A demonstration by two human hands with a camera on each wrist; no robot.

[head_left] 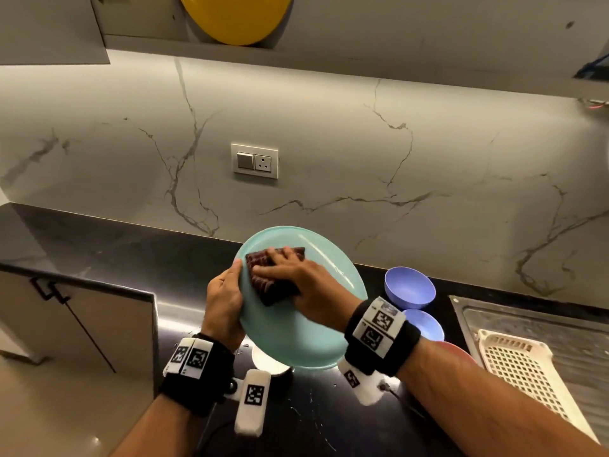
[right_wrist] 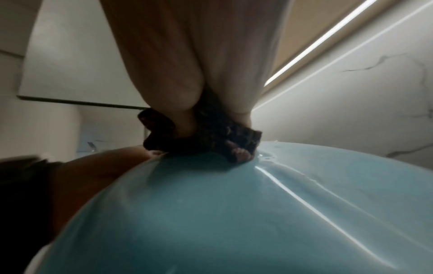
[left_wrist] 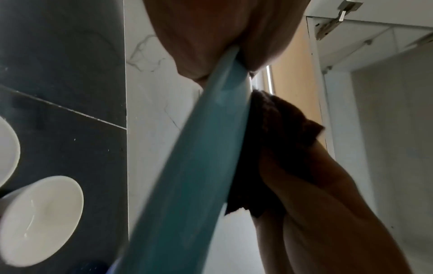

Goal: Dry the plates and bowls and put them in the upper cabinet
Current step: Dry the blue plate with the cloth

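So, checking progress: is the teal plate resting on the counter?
No, the left hand holds the plate tilted above the counter.

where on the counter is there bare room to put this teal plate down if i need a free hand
Best bet: the dark counter left of the teal plate, bordered by the marble wall and the counter's front edge. Crowded on the right: two purple bowls, a pink dish, then the cream basket on the drainer. White bowls sit under the plate.

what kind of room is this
Most likely a home kitchen: a dark countertop under a marble-look backsplash, a steel sink drainboard with a dish rack, and a wall socket.
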